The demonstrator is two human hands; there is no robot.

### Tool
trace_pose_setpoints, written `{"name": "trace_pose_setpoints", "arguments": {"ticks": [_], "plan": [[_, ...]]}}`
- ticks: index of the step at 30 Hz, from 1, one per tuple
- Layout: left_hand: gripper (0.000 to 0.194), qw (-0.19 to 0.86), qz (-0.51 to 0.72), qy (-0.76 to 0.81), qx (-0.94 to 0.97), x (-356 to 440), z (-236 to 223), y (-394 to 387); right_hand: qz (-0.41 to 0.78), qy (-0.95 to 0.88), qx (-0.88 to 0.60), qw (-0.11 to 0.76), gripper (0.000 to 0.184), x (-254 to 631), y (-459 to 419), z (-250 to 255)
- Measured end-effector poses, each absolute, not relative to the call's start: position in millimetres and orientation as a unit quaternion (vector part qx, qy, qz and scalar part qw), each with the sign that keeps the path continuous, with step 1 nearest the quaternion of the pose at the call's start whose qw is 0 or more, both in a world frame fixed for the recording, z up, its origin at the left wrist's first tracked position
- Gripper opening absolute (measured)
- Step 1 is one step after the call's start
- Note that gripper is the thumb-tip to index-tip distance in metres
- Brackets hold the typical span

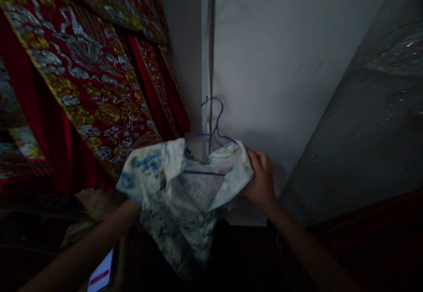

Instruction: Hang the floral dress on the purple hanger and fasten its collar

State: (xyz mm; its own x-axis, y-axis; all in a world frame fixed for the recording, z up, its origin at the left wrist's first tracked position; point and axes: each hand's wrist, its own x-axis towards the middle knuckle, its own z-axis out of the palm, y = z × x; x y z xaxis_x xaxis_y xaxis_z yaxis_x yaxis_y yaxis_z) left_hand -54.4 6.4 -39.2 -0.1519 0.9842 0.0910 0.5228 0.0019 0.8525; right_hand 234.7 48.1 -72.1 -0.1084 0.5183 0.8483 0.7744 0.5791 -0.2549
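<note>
A white shirt (185,204) with blue and yellow floral patches hangs partly on a thin purple hanger (216,129). The hanger's bottom bar shows through the open neck, and its hook rises by a small dark nail-like spot on the wall; whether it rests there I cannot tell. My right hand (261,177) is closed on the shirt at its right shoulder, thumb side out of sight behind the cloth. My left forearm (122,219) reaches under the shirt's left side, and the fabric hides that hand's fingers.
Red cloth with gold and silver embroidery (99,76) hangs at left. A pale wall (280,62) with a vertical strip (208,40) stands ahead. Shiny clear plastic sheeting (380,106) covers the right side. A lit phone (101,272) lies low at left. The lower area is very dark.
</note>
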Motion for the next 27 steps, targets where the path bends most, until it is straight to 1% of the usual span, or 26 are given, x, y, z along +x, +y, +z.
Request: {"name": "trace_pose_setpoints", "arguments": {"ticks": [1, 2, 3, 5, 6, 7, 8, 10, 12, 14, 16, 18, 19, 21, 23, 25, 27], "plan": [[0.069, 0.313, 0.412, 0.636, 0.573, -60.4, -51.3, 3.8, -0.127, -0.717, -0.468, 0.501, 0.085, 243.3, 52.4, -64.3], [0.076, 0.365, 0.432, 0.605, 0.561, -65.3, -63.1, 0.7, -0.127, -0.705, -0.489, 0.498, 0.085, 249.2, 57.3, -55.2], [0.079, 0.426, 0.459, 0.566, 0.537, -69.2, -74.0, -2.4, -0.128, -0.699, -0.502, 0.493, 0.084, 252.4, 62.3, -45.1], [0.077, 0.533, 0.515, 0.488, 0.462, -73.4, -91.8, -8.4, -0.136, -0.701, -0.509, 0.480, 0.082, 251.5, 69.9, -24.2], [0.074, 0.569, 0.537, 0.457, 0.423, -73.7, -98.3, -11.4, -0.139, -0.711, -0.503, 0.471, 0.083, 248.5, 71.6, -14.4], [0.069, 0.585, 0.553, 0.442, 0.395, -72.9, -103.1, -14.5, -0.140, -0.724, -0.493, 0.462, 0.086, 244.6, 71.3, -5.7], [0.065, 0.580, 0.563, 0.446, 0.385, -71.0, -106.7, -18.1, -0.137, -0.738, -0.482, 0.453, 0.089, 240.5, 69.1, 1.4], [0.062, 0.541, 0.587, 0.468, 0.379, -64.3, -112.1, -26.5, -0.123, -0.764, -0.454, 0.442, 0.094, 233.5, 58.9, 9.4], [0.060, 0.508, 0.617, 0.483, 0.357, -54.3, -118.7, -35.9, -0.096, -0.784, -0.417, 0.449, 0.091, 228.4, 42.3, 6.6], [0.055, 0.509, 0.634, 0.490, 0.312, -41.1, -128.4, -44.6, -0.036, -0.798, -0.368, 0.477, 0.079, 221.8, 20.3, -10.1], [0.050, 0.541, 0.637, 0.482, 0.265, -25.3, -139.5, -51.5, 0.068, -0.776, -0.331, 0.532, 0.066, 208.5, -5.2, -41.7], [0.051, 0.588, 0.633, 0.449, 0.228, -8.7, -149.4, -56.5, 0.186, -0.667, -0.359, 0.626, 0.054, 187.6, -30.7, -84.8], [0.053, 0.612, 0.629, 0.430, 0.212, -1.0, -153.3, -58.7, 0.245, -0.590, -0.390, 0.663, 0.052, 175.7, -42.0, -107.9], [0.056, 0.645, 0.621, 0.406, 0.183, 11.4, -159.4, -63.1, 0.363, -0.485, -0.428, 0.671, 0.047, 153.8, -59.7, -149.8], [0.058, 0.649, 0.624, 0.409, 0.152, 18.6, -163.3, -68.1, 0.470, -0.443, -0.414, 0.642, 0.039, 140.3, -70.1, -176.8], [0.059, 0.643, 0.630, 0.422, 0.113, 21.5, -164.2, -74.3, 0.509, -0.420, -0.401, 0.635, 0.035, 137.8, -73.8, -185.1], [0.055, 0.646, 0.630, 0.424, 0.077, 22.1, -161.5, -81.1, 0.505, -0.409, -0.405, 0.643, 0.034, 143.7, -71.7, -180.3]]}}
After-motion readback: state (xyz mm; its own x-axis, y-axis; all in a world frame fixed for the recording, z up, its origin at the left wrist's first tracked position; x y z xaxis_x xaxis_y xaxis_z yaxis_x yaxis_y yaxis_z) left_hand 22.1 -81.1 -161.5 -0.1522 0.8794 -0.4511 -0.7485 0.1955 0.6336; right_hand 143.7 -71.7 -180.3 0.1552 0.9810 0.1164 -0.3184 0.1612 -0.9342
